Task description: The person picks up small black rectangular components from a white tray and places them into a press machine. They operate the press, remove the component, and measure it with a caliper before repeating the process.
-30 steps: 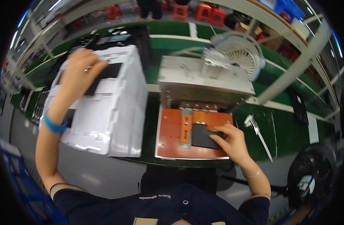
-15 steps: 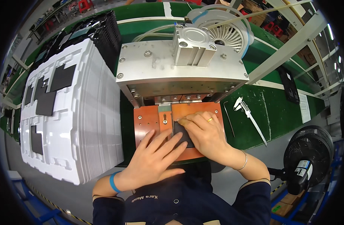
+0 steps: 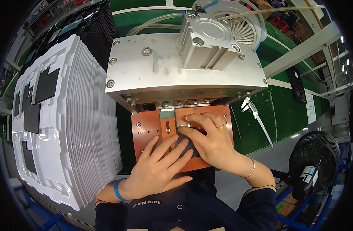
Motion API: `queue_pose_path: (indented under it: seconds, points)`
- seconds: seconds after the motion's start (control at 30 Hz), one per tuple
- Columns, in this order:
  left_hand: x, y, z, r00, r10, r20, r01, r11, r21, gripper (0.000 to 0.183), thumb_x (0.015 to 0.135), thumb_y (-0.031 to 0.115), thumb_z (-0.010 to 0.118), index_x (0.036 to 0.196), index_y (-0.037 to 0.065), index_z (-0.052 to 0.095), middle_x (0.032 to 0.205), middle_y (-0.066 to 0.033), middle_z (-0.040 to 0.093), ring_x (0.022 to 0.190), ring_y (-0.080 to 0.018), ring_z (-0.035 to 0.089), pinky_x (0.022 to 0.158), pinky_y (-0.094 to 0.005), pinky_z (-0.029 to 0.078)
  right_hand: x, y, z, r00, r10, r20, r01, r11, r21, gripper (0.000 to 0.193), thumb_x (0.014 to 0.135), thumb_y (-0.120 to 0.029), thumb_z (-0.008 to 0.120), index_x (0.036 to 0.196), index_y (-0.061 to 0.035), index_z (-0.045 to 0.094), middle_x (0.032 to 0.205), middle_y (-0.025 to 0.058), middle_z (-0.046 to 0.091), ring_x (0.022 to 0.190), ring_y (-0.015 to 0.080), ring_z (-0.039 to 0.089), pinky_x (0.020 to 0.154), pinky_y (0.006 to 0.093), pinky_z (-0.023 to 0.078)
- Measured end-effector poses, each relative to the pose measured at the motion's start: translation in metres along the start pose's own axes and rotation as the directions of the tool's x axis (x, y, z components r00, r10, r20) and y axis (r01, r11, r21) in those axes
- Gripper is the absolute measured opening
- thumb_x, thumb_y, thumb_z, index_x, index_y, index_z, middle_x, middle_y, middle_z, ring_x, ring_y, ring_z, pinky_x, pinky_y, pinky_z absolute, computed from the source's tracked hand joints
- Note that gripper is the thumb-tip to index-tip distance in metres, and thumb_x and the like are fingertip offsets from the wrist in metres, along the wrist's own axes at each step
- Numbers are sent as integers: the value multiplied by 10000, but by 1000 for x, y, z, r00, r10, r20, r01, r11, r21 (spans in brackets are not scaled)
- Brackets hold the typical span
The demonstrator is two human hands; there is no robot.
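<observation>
A black flat piece (image 3: pixel 190 145) lies on the orange fixture plate (image 3: pixel 147 129) under the press, partly hidden by my hands. My left hand (image 3: pixel 155 167) is spread open, its fingertips touching the piece and the orange block (image 3: pixel 168 131) beside it. Over the right part of the plate, my right hand (image 3: pixel 213 143) is curved with thumb and index finger apart. Its thumb tip rests at the piece's upper left corner, and the index tip is on the plate just beyond. A small shiny spot shows between them. Neither hand visibly grips anything.
The metal press (image 3: pixel 142 69) with its cylinder (image 3: pixel 209 44) stands right beyond my hands. At left rises a stack of white trays (image 3: pixel 74 127), with black pieces on top. A caliper (image 3: pixel 258 118) lies on the green mat at right, near a black fan (image 3: pixel 317 161).
My right thumb and index finger have parted from a pinch at the piece's upper edge. The view has shifted closer to the press. My left hand stays spread over the piece.
</observation>
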State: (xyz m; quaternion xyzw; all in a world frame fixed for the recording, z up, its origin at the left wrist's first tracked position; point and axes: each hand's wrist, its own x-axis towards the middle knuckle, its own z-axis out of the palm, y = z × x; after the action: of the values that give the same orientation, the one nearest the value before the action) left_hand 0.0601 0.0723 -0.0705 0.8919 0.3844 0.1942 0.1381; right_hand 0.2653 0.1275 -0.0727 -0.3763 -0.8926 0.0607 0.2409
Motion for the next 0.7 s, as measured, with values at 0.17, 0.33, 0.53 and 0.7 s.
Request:
queue_pose_path:
  seconds: [0.17,0.33,0.53,0.7]
  points:
    - [-1,0,-1,1000,-10,11,10,1000,12,616,770,520,704,1249,142,617,1358,-89,530,1276,-336,457,1049,-532,343,-4,2,-6,994,87,-68,-82,994,75,412,730,-66,717,1134,-68,640,1196,92,565,1073,287,526,867,398,441]
    - [-2,-1,-1,999,-19,26,20,999,-27,658,779,541,683,1274,118,595,1382,-103,511,1284,-348,446,1051,-538,340,-30,-4,-32,988,150,42,-155,971,183,447,712,-199,788,1108,-51,643,1185,105,596,1065,294,564,904,401,463]
    - [8,1,-14,998,-59,22,59,997,-41,752,766,603,657,1290,71,575,1391,-142,494,1297,-369,423,1055,-552,329,-18,14,-23,995,96,23,-99,974,205,346,721,-186,783,1015,-42,669,1152,99,611,1031,293,566,872,387,482]
    - [21,-9,-14,989,-145,32,146,989,-32,785,752,642,643,1306,92,568,1423,-130,461,1320,-378,383,1058,-569,313,-1,28,-19,998,58,-7,-55,974,220,330,720,-182,788,997,-40,677,1108,94,629,1002,289,572,861,380,482]
